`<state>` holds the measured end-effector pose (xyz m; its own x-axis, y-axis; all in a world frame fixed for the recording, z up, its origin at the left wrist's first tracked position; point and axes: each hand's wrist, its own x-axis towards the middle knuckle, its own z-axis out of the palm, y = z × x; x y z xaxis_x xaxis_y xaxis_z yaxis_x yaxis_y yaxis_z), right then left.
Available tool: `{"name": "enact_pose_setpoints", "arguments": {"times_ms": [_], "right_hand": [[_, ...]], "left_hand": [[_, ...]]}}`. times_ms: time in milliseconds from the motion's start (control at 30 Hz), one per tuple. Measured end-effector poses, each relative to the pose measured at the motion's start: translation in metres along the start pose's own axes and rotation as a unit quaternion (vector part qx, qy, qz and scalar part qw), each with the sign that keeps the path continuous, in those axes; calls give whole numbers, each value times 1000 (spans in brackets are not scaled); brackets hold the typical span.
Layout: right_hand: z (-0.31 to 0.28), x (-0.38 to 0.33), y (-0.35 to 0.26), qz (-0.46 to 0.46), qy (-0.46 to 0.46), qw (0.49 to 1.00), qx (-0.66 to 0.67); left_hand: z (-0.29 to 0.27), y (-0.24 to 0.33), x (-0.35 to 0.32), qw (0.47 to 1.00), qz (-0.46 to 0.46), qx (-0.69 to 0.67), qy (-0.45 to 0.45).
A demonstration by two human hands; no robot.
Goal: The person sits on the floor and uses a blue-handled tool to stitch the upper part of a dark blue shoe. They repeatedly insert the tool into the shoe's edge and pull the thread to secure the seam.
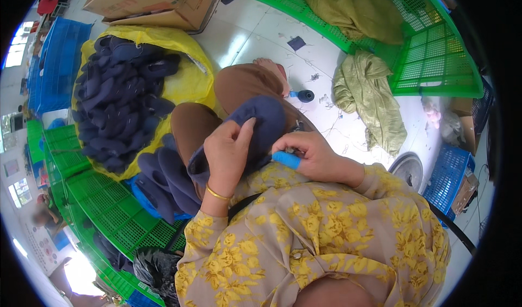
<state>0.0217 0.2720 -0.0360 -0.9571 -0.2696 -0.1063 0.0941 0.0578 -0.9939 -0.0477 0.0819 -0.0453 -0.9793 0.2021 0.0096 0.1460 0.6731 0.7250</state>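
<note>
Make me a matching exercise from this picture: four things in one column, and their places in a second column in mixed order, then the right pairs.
Things
1. navy fabric piece
2. yellow sack
3. olive cloth
4. thread spool

Places
A. on the white floor beside the foot
B. held between the left hand and the right hand, over the lap
C. draped from the green crate onto the floor
D. at the person's left, filled with navy pieces

Pairs: 1-B, 2-D, 3-C, 4-A
</note>
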Motion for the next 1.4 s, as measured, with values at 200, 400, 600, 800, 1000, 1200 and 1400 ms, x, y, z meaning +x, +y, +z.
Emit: {"name": "enact_pose_setpoints", "arguments": {"times_ms": [200,400,600,800,1000,1200,1400], "right_hand": [[15,6,3,-50,-34,998,-35],[12,22,19,-83,-7,989,-125],[2,39,11,-98,-40,961,-254],[-9,44,18,-114,-51,973,-195],[-7,40,10,-95,-65,960,-257],[1,40,16,-163,25,973,-162],[-17,43,8,2,149,948,281]], "left_hand": [[-10,8,-12,980,-117,-94,-128],[-23,3,-26,976,-110,-146,-123],[-39,15,-35,865,-228,-419,-154],[-37,-1,-35,915,-227,-288,-167],[-35,5,-30,868,-263,-391,-157],[-14,-3,-37,936,-171,-276,-134],[-11,-3,-35,985,-17,-152,-77]]}}
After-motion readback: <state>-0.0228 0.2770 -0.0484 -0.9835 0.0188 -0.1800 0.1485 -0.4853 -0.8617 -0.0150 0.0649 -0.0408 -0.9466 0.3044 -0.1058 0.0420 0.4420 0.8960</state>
